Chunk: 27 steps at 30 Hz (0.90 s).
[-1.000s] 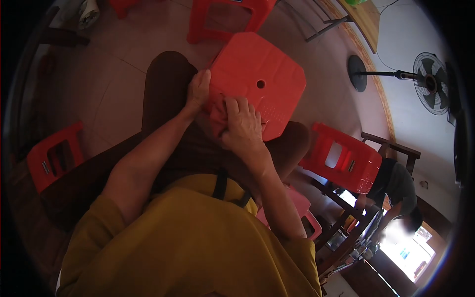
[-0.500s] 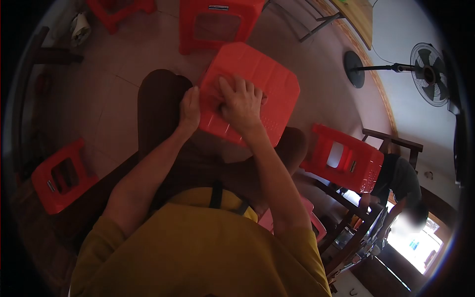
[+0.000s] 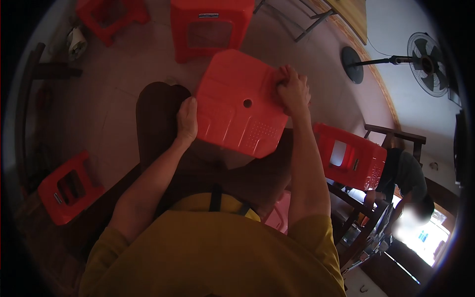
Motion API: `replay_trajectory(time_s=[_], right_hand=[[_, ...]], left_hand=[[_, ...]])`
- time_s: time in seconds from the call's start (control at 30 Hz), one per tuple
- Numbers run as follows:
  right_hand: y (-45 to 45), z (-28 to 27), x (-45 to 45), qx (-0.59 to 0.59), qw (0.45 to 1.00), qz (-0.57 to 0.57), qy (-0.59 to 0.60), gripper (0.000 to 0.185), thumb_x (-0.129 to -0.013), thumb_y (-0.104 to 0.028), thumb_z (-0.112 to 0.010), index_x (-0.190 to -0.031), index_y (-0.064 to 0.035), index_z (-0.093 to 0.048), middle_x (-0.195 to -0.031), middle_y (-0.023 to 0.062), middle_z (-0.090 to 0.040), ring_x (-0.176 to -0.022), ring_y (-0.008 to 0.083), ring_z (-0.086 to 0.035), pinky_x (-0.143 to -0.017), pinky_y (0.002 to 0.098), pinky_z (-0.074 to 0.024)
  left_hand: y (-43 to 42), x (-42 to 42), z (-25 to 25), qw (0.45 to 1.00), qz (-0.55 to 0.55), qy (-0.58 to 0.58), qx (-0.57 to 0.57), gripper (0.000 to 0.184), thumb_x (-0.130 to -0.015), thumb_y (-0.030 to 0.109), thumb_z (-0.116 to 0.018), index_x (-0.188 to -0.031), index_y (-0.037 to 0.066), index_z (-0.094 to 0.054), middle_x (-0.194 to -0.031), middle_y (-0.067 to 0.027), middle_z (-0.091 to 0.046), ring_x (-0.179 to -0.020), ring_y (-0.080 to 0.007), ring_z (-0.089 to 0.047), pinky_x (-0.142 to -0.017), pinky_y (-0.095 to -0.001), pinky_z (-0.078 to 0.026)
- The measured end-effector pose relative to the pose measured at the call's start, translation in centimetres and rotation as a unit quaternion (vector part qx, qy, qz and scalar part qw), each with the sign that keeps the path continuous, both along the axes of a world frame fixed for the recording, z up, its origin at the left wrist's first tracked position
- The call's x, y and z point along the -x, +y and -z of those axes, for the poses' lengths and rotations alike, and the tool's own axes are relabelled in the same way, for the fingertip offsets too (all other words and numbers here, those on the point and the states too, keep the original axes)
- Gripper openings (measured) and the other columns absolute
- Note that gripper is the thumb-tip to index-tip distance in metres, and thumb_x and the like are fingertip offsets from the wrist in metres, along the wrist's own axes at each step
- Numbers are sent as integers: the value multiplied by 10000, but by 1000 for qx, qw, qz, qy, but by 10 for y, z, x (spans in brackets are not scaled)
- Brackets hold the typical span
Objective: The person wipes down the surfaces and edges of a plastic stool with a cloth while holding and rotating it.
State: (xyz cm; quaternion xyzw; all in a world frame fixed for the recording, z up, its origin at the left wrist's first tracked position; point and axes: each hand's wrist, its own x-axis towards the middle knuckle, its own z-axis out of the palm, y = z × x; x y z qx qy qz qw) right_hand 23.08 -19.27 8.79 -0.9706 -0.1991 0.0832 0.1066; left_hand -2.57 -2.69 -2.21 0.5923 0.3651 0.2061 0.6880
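A red plastic stool [image 3: 232, 111] is in front of my knees, its seat with a round centre hole facing me. My left hand [image 3: 187, 119] holds the stool by its left edge, fingers together and partly hidden behind the side. My right hand [image 3: 295, 94] is closed at the upper right corner of the seat, its fingers curled down against the surface. Something reddish and bunched shows under those fingers, too close in colour to the stool to make out.
More red stools stand around: one ahead [image 3: 213, 34], one far left [image 3: 111, 20], one at left [image 3: 69, 188], one at right [image 3: 346, 156]. A standing fan [image 3: 428, 64] is at upper right. Another person [image 3: 408, 173] bends over beside dark wooden furniture at right.
My right hand has slid from the middle of the seat to its upper right corner, uncovering the centre hole. My left hand stays on the left edge. The view has shifted slightly.
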Motion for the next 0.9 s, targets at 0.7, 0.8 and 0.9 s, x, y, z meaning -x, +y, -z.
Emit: replay_trajectory(time_s=[0.7, 0.8, 0.9], right_hand=[[-32, -2, 179, -18, 980, -183, -72, 581, -684, -157, -701, -1253, -145, -584, -1160, 121, -538, -966, 360, -556, -771, 518, -432], [-32, -1, 189, -47, 971, -218, -92, 563, -679, -133, -692, -1234, -149, -600, -1141, 106, -550, -959, 344, -558, -764, 501, -428], [-36, 2, 198, -64, 966, -243, -67, 642, -675, -181, -734, -1295, -172, -567, -1231, 101, -534, -1021, 353, -552, -814, 512, -436]], left_hand=[[1, -6, -20, 999, -7, 42, -5, 529, -1048, 408, -382, -1352, -13, -481, -1240, -120, -580, -1146, -233, -534, -1015, -353, -395], [-3, -9, -21, 998, -27, 53, -30, 524, -1049, 408, -377, -1340, -14, -486, -1246, -124, -577, -1156, -231, -527, -1021, -356, -390], [5, -2, -7, 998, -19, 35, -47, 503, -1051, 397, -372, -1289, -20, -519, -1236, -141, -584, -1140, -226, -533, -1014, -347, -394]])
